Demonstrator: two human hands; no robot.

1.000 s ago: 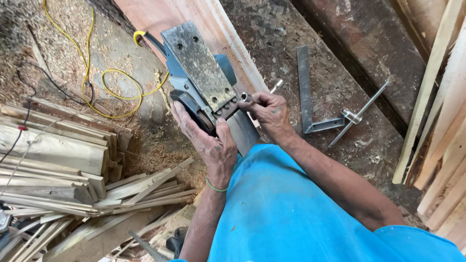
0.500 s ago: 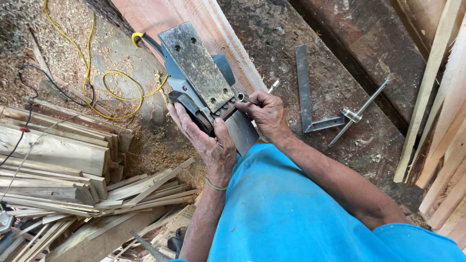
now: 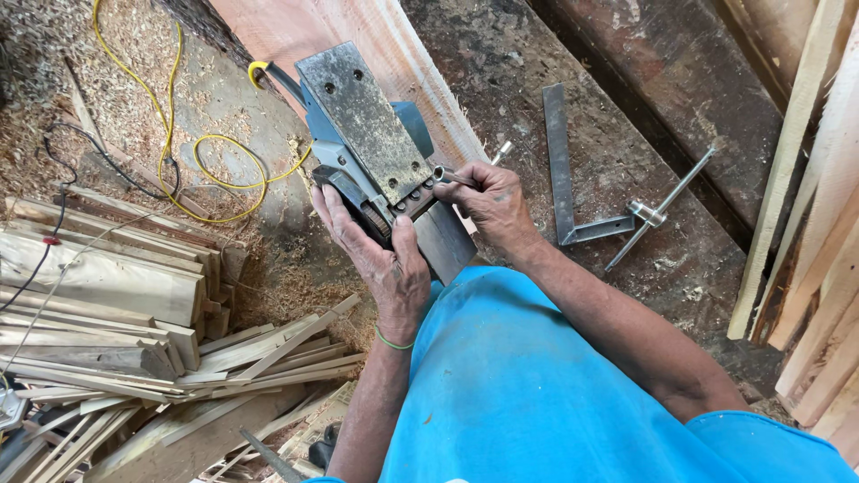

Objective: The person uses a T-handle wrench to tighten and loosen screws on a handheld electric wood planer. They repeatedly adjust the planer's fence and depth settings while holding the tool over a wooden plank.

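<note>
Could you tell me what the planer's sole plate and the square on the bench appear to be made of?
Sole plate: apparently bare metal, dull grey, scuffed and stained, with screw holes. Try square: likely steel, flat grey and matte with rust-like tinges. The planer's body looks like blue painted metal or plastic; which one cannot be told.

Electric planer: blue body, upturned, worn grey sole plate facing up, tilted toward 11 o'clock, resting on a pale plank. Small metal socket wrench set at its lower-right screw end, 4 o'clock side.
</note>
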